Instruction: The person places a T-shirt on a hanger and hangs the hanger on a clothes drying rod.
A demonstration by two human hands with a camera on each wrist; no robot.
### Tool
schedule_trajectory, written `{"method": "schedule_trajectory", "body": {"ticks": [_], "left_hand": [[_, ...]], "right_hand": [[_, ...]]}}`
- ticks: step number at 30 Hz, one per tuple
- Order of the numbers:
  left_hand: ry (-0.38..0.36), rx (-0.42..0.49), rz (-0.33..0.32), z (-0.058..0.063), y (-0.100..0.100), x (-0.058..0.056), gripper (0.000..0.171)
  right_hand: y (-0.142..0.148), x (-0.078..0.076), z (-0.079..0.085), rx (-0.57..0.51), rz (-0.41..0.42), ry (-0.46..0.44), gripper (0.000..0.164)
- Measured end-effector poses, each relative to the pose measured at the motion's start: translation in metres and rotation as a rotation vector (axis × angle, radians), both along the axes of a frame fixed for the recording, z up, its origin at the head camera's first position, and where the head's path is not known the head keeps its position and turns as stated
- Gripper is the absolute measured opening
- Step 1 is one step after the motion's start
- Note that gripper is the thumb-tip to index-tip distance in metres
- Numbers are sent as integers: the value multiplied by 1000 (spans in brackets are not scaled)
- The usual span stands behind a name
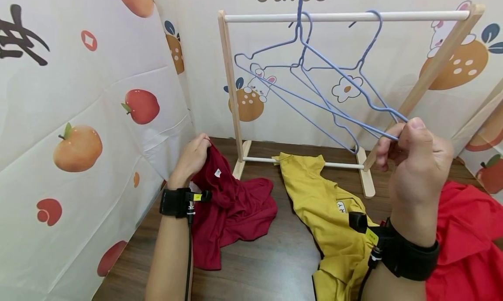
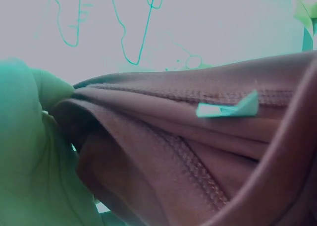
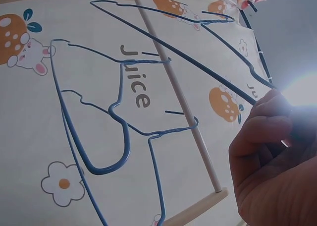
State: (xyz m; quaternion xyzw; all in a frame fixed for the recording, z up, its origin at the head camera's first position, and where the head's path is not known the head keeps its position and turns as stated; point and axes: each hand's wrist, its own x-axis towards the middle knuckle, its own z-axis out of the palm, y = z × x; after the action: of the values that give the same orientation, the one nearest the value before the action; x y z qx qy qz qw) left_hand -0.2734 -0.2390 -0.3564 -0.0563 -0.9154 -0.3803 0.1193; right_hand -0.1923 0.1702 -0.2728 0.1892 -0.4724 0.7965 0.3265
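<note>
My left hand [image 1: 192, 159] pinches the edge of a dark red shirt [image 1: 251, 205] and lifts it, while its lower part lies crumpled on the floor. In the left wrist view, a small white label [image 2: 228, 110] is sewn inside the neck opening of the shirt. My right hand [image 1: 422, 165] grips one lower corner of a blue wire hanger [image 1: 338, 68] between thumb and fingers. That hanger is off the bar, its hook pointing up. Two more blue hangers, one by the middle [image 1: 310, 30] and one farther right [image 1: 367, 52], hang on the rack behind it.
A wooden rack with a white top bar [image 1: 424, 16] stands ahead. A yellow shirt [image 1: 330, 218] lies on the dark floor [image 1: 283, 253], reaching the rack's lower bar. Bright red cloth [image 1: 467, 248] lies at the right. Fruit-printed white sheets [image 1: 98, 161] form the walls.
</note>
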Motion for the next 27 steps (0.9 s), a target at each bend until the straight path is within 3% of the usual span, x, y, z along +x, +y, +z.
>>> {"method": "schedule_trajectory", "body": {"ticks": [5, 12, 22, 27], "left_hand": [[43, 39, -2, 0, 1, -2, 25], [282, 53, 84, -2, 2, -5, 24], [333, 67, 234, -1, 5, -3, 25], [425, 102, 268, 1, 7, -2, 20]], "right_hand": [[2, -1, 0, 7, 2, 30, 55], [3, -1, -1, -11, 16, 42, 54], [9, -1, -1, -22, 8, 62, 53], [23, 1, -3, -54, 9, 77, 54]]}}
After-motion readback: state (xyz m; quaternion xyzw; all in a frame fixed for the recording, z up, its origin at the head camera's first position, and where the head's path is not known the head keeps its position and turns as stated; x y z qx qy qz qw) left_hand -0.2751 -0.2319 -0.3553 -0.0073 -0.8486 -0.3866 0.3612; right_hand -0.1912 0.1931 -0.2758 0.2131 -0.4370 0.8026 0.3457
